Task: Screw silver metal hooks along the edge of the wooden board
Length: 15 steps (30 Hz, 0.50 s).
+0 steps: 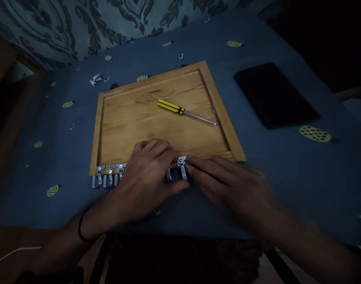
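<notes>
A wooden board with a raised frame (133, 130) lies on the table, with metal hooks (111, 175) along its near edge. My left hand (149, 173) is closed over that edge, its bent fingertips partly hidden and its thumb against the lower part of a metal hook (182, 162). From the other side, my right hand (230, 183) has its fingers together, pinching that same hook by its plate. More of the row is covered by my left hand. On the board's surface rests a yellow and black screwdriver (171, 107), its tip pointing right.
A dark tablet-like slab (275, 94) lies to the right of the board. Loose metal hooks (96, 79) sit beyond the board's far left corner. The blue patterned tablecloth (70, 157) reaches a patterned wall (109, 23). The near table edge is close to my forearms.
</notes>
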Motion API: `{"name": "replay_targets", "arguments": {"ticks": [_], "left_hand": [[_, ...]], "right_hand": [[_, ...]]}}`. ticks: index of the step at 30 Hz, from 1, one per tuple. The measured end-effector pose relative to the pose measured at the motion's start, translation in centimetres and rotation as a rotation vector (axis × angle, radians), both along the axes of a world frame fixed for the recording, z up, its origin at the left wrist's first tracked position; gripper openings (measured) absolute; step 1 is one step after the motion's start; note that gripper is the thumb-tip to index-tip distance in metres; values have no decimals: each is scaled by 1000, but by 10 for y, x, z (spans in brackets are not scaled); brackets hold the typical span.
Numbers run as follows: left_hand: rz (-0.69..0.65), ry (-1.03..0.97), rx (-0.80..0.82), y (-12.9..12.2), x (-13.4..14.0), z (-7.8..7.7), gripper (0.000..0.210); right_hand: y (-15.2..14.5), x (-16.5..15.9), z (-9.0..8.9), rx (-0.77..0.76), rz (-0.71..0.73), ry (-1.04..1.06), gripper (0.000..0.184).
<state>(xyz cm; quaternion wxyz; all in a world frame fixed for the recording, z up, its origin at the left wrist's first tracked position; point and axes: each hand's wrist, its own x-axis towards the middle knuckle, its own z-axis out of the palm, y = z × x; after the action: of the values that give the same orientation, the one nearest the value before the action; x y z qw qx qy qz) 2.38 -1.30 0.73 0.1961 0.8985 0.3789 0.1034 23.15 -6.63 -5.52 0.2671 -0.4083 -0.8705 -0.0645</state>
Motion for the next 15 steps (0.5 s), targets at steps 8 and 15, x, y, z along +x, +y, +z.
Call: {"name": "replay_targets", "arguments": {"ticks": [8,15], "left_hand": [[-3,-12,27,0,0,-2,29],[-12,0,49,-2,-1,-6,35]], "right_hand": [[-2,2,0,-82,23,87,30],[-2,2,6,-234,-23,227,26]]}}
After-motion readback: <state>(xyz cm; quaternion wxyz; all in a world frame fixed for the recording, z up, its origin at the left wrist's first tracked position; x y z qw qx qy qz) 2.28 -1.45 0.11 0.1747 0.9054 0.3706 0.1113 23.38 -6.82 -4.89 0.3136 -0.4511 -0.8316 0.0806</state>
